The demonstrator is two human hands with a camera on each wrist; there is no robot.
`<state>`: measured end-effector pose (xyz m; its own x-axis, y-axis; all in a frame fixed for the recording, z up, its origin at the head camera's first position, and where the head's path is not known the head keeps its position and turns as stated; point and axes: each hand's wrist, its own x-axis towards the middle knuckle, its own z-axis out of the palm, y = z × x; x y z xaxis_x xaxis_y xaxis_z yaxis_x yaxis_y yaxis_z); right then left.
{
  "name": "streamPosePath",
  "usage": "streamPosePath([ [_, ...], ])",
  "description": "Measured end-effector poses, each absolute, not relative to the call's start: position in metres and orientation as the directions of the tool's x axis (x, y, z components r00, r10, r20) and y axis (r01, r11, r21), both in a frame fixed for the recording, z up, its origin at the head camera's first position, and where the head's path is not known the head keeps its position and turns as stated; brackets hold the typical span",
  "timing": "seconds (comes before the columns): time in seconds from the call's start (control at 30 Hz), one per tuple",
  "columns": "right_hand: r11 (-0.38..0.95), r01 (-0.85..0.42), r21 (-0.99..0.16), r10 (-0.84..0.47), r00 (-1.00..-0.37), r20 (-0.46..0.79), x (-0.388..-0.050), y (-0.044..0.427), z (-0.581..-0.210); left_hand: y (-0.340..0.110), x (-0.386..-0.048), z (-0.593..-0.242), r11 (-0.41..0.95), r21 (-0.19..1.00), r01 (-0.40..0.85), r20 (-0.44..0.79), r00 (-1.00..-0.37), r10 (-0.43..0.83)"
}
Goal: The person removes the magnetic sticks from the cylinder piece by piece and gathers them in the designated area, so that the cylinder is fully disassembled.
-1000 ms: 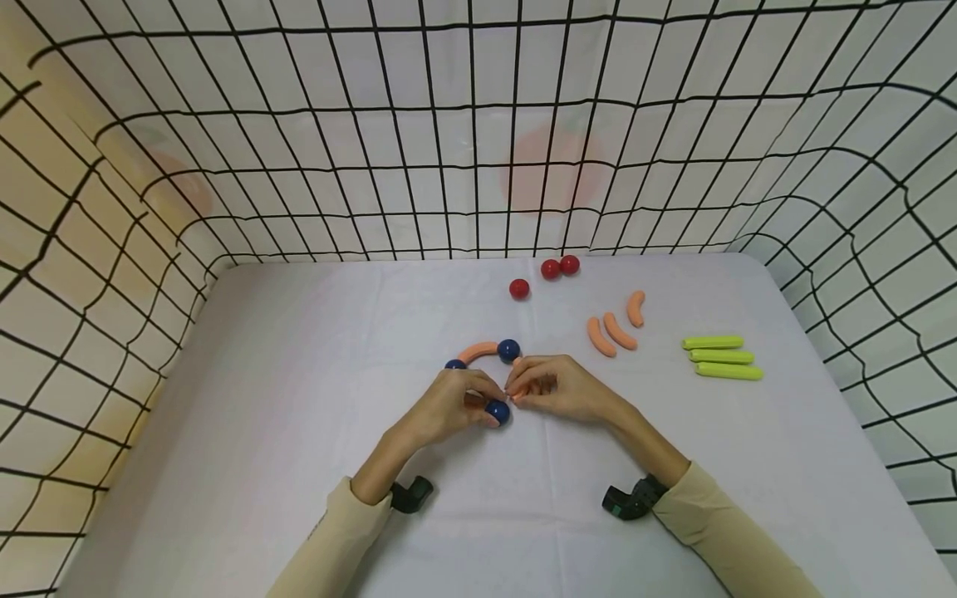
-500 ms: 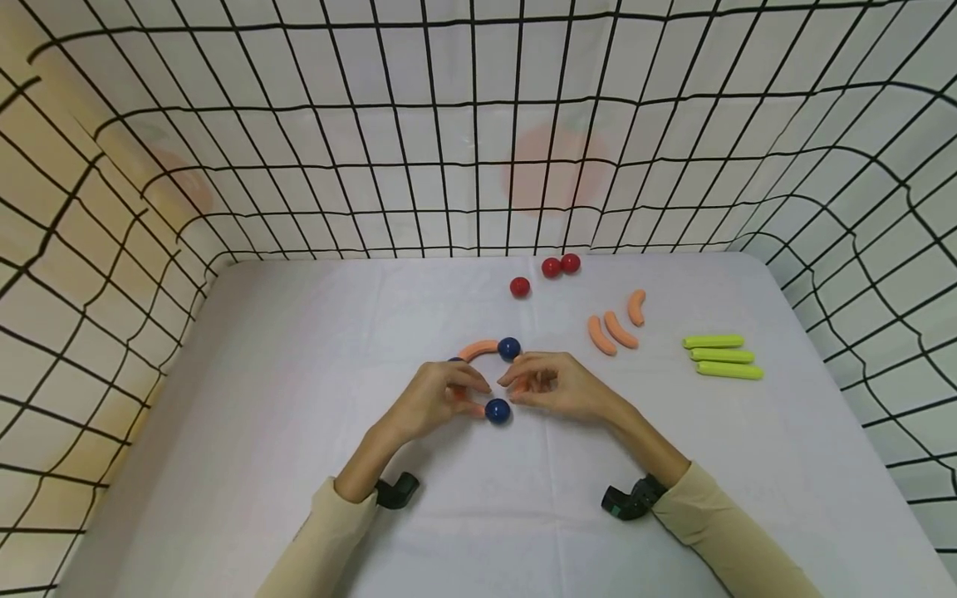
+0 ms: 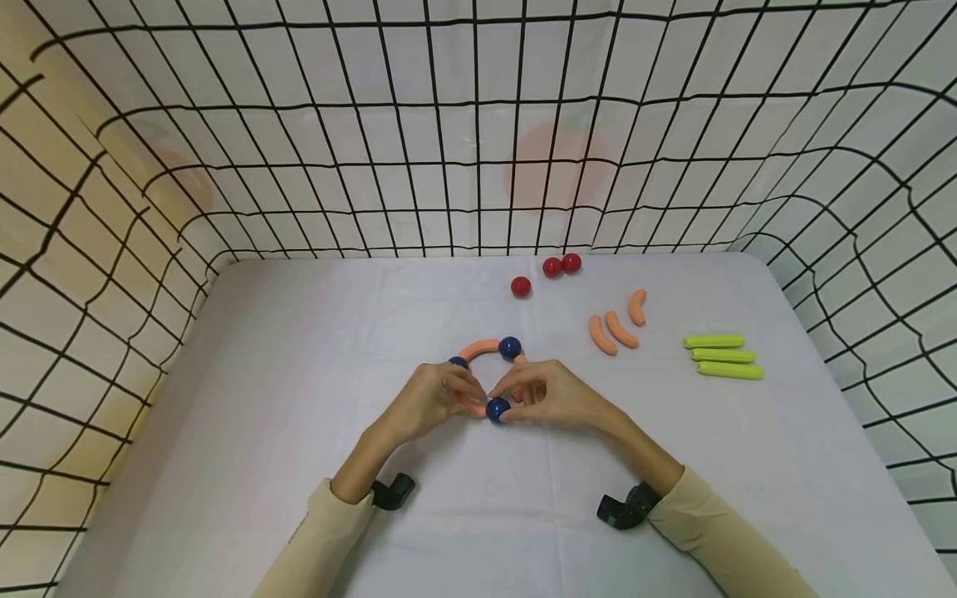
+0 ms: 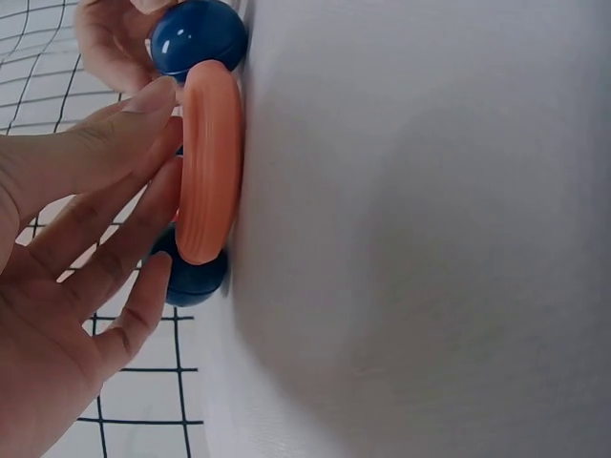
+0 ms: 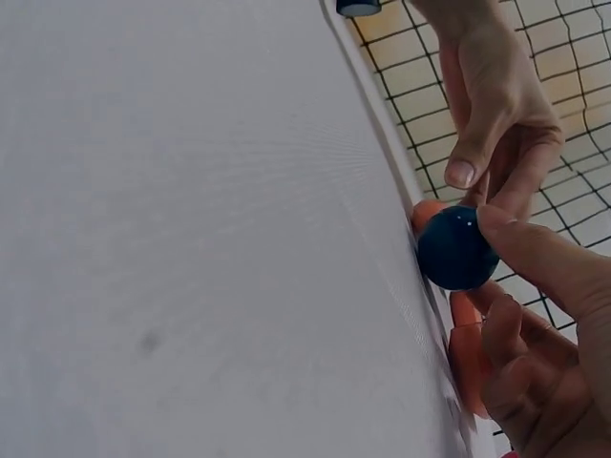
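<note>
Blue balls and curved orange pieces are laid out in a ring on the table. My left hand (image 3: 434, 401) holds the near-left curved orange piece (image 4: 210, 162) with the thumb at its upper side and the fingers behind. My right hand (image 3: 557, 394) pinches the near blue ball (image 3: 497, 410), which meets that piece's end. At the ring's far side, a curved orange piece (image 3: 480, 348) runs between a second blue ball (image 3: 510, 348) and a third (image 3: 458, 363). A further orange piece (image 5: 468, 367) lies under my right fingers, mostly covered in the head view.
Three red balls (image 3: 521, 287) lie toward the back. Right of them are three loose curved orange pieces (image 3: 601, 335), then three straight yellow-green sticks (image 3: 723, 355). Black wire mesh (image 3: 478, 166) borders the white table (image 3: 299, 349) at the back and sides.
My left hand has let go of the near blue ball and drawn left onto the curved orange piece. My right hand has shifted from an orange piece to that ball.
</note>
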<state>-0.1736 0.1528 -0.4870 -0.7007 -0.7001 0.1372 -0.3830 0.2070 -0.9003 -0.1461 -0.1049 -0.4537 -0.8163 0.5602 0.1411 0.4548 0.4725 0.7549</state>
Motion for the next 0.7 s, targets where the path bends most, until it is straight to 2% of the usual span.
streamPosePath([
  [0.43,0.204,-0.274,-0.94,-0.723,-0.689,0.044,-0.1707,0.1507,-0.4857,-0.1047,-0.1492,-0.4614,0.476,0.738,0.479,0.134,-0.795,0.592],
  [0.7,0.182,-0.301,-0.936,-0.738,-0.671,0.072,-0.1715,0.1547,-0.4852,-0.1029,-0.1493,-0.4636,0.477,0.707,0.521,0.17,-0.781,0.601],
])
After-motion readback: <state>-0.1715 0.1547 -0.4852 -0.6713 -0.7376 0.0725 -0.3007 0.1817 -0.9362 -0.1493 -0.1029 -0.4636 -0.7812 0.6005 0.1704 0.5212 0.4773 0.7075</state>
